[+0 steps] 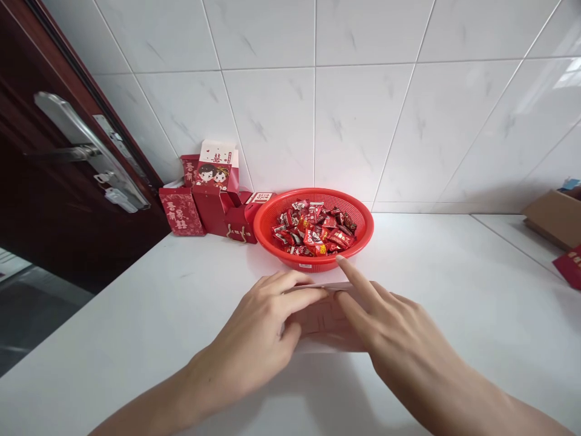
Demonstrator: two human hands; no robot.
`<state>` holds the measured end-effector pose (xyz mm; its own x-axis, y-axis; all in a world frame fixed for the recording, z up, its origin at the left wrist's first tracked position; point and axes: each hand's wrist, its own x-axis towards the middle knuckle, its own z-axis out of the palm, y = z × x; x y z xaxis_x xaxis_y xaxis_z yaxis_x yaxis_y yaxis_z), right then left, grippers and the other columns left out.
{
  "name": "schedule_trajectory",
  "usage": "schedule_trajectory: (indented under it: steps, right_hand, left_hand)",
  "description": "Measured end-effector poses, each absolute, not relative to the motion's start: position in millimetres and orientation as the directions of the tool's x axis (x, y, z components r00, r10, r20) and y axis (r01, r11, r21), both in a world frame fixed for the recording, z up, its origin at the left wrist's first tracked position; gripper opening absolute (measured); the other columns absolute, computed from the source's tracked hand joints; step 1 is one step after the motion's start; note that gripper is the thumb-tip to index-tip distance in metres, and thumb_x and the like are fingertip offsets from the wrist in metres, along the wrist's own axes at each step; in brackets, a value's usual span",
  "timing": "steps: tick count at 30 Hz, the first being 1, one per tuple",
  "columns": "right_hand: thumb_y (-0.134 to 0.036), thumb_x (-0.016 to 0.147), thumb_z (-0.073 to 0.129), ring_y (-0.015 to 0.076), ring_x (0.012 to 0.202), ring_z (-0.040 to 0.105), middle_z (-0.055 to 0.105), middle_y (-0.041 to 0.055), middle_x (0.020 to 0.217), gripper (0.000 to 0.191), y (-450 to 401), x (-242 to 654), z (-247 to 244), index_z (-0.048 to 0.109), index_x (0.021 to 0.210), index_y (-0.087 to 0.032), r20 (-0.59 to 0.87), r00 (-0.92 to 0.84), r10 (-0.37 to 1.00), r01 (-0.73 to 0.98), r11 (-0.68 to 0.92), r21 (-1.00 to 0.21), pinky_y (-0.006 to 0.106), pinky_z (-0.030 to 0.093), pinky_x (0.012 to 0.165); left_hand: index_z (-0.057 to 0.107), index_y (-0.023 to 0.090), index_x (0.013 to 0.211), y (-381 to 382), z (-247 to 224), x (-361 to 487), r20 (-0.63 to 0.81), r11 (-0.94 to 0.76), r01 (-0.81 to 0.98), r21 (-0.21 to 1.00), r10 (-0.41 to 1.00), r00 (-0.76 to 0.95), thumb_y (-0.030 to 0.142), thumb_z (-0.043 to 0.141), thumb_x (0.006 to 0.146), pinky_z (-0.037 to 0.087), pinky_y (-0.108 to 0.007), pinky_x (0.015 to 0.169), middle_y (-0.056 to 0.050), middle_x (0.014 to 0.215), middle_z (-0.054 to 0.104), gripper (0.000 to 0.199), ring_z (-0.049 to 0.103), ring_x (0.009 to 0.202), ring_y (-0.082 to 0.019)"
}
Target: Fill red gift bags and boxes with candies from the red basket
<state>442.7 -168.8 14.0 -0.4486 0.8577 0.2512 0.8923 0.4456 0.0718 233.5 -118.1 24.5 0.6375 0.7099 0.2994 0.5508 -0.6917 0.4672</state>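
A pale pinkish folded box or card (324, 321) is between my hands, at the middle of the white table. My left hand (265, 327) grips its left side, fingers over the top edge and thumb on the near face. My right hand (385, 321) holds its right side, with the index finger stretched out toward the basket rim. Just beyond my hands stands a red plastic basket (313, 264), filled with red-wrapped sweets (318, 229). The far side of the folded piece is hidden.
Red printed boxes (213, 203) stand left of the basket against the tiled wall (354, 121). A dark door with a metal handle (91, 145) is at the left. Far right are a cardboard box (554, 218) and a red item (569, 266).
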Motion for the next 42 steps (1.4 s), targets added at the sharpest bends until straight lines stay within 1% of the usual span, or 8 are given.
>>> schedule_trajectory:
  steps: [5, 10, 14, 19, 26, 32, 37, 42]
  right_hand:
    - [0.003, 0.058, 0.049, 0.0197, 0.066, 0.064, 0.051, 0.0163, 0.154, 0.048, -168, 448, 6, 0.062, 0.097, -0.021, 0.334, -0.457, 0.824, 0.884, 0.462, 0.070, 0.031, 0.043, 0.047]
    - [0.000, 0.068, 0.048, 0.0175, 0.057, 0.062, 0.056, 0.0160, 0.148, 0.029, -157, 459, 8, 0.059, 0.083, -0.022, 0.358, -0.403, 0.842, 0.902, 0.432, 0.000, 0.031, 0.036, 0.042]
    - [-0.014, 0.091, 0.052, 0.0203, 0.073, 0.069, 0.065, 0.0117, 0.134, 0.016, -142, 466, 22, 0.064, 0.088, -0.024, 0.304, -0.364, 0.881, 0.880, 0.432, -0.199, 0.030, 0.049, 0.050]
    - [-0.035, 0.101, 0.055, 0.0261, 0.117, 0.068, 0.068, 0.0076, 0.132, 0.020, -123, 486, 34, 0.073, 0.102, -0.027, 0.414, -0.339, 0.845, 0.710, 0.518, -0.476, 0.037, 0.058, 0.089]
    - [-0.053, 0.097, 0.055, 0.0279, 0.103, 0.072, 0.077, 0.0096, 0.109, 0.037, -75, 514, 17, 0.075, 0.094, -0.022, 0.459, -0.130, 0.879, 0.565, 0.446, -0.694, 0.040, 0.059, 0.088]
    - [-0.047, 0.099, 0.054, 0.0275, 0.112, 0.070, 0.076, 0.0112, 0.116, 0.032, -42, 500, -40, 0.070, 0.111, -0.022, 0.559, -0.058, 0.827, 0.547, 0.495, -0.675, 0.043, 0.057, 0.093]
    - [-0.030, 0.104, 0.041, 0.0256, 0.108, 0.069, 0.076, 0.0114, 0.110, 0.029, -32, 484, -82, 0.069, 0.101, -0.022, 0.773, -0.023, 0.634, 0.662, 0.589, -0.463, 0.051, 0.050, 0.102]
    - [-0.022, 0.104, 0.038, 0.0227, 0.094, 0.068, 0.076, 0.0064, 0.095, 0.028, -28, 477, -94, 0.065, 0.095, -0.023, 0.839, 0.029, 0.544, 0.697, 0.591, -0.407, 0.049, 0.048, 0.097]
  left_hand:
    - [0.068, 0.038, 0.131, -117, 23, 232, 0.286, -0.700, 0.531, 0.477, 0.695, 0.660, -0.005, 0.041, 0.070, 0.056, -0.031, 0.100, 0.002, 0.128, 0.069, 0.079, 0.066, 0.115, -0.020]
    - [0.074, 0.034, 0.120, -103, 16, 233, 0.321, -0.661, 0.541, 0.519, 0.738, 0.594, 0.003, 0.048, 0.083, 0.058, -0.032, 0.098, -0.001, 0.131, 0.066, 0.055, 0.067, 0.117, -0.022]
    - [0.076, 0.031, 0.117, -91, 10, 237, 0.355, -0.654, 0.509, 0.559, 0.744, 0.566, 0.014, 0.052, 0.093, 0.058, -0.032, 0.096, -0.004, 0.128, 0.067, 0.038, 0.066, 0.119, -0.023]
    - [0.079, 0.028, 0.108, -89, 9, 241, 0.403, -0.689, 0.436, 0.579, 0.707, 0.581, 0.022, 0.054, 0.097, 0.059, -0.032, 0.093, -0.007, 0.127, 0.068, 0.028, 0.067, 0.117, -0.023]
    - [0.079, 0.026, 0.109, -65, 22, 229, 0.425, -0.622, 0.312, 0.718, 0.746, 0.512, 0.034, 0.064, 0.095, 0.053, -0.037, 0.106, -0.007, 0.126, 0.071, 0.022, 0.065, 0.122, -0.024]
    - [0.078, 0.017, 0.106, 42, 35, 215, 0.346, -0.497, 0.401, 0.769, 0.852, 0.393, 0.039, 0.066, 0.086, 0.055, -0.039, 0.101, -0.010, 0.114, 0.078, 0.032, 0.071, 0.108, -0.027]
    - [0.078, 0.018, 0.106, 130, 22, 233, 0.077, -0.515, 0.728, 0.453, 0.836, 0.543, 0.017, 0.059, 0.077, 0.051, -0.031, 0.102, -0.008, 0.119, 0.077, 0.034, 0.069, 0.114, -0.025]
    - [0.078, 0.019, 0.099, 163, -5, 259, -0.024, -0.526, 0.766, 0.370, 0.819, 0.574, 0.009, 0.068, 0.056, 0.051, -0.030, 0.092, -0.009, 0.116, 0.077, 0.045, 0.069, 0.110, -0.029]
